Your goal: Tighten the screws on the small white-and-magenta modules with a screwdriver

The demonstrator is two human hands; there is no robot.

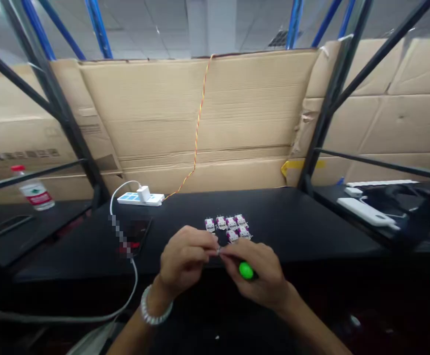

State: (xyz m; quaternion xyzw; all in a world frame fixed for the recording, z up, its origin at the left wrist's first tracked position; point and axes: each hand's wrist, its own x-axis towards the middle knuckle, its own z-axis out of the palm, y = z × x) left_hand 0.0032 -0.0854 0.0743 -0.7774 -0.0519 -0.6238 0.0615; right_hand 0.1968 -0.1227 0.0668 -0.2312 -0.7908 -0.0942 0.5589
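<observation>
Our left hand (183, 259) pinches a tiny metal part (218, 251), our right hand (255, 273) clenches a green handle (246, 270); a slip could drop the part among the switches (227, 228).

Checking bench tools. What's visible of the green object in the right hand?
The green object is bright, glossy and rounded, plastic by its look, with a dark part at its right side. It is held against the right hand, above the front edge of the black bench. The hand hides the rest, so its full shape cannot be told.
</observation>
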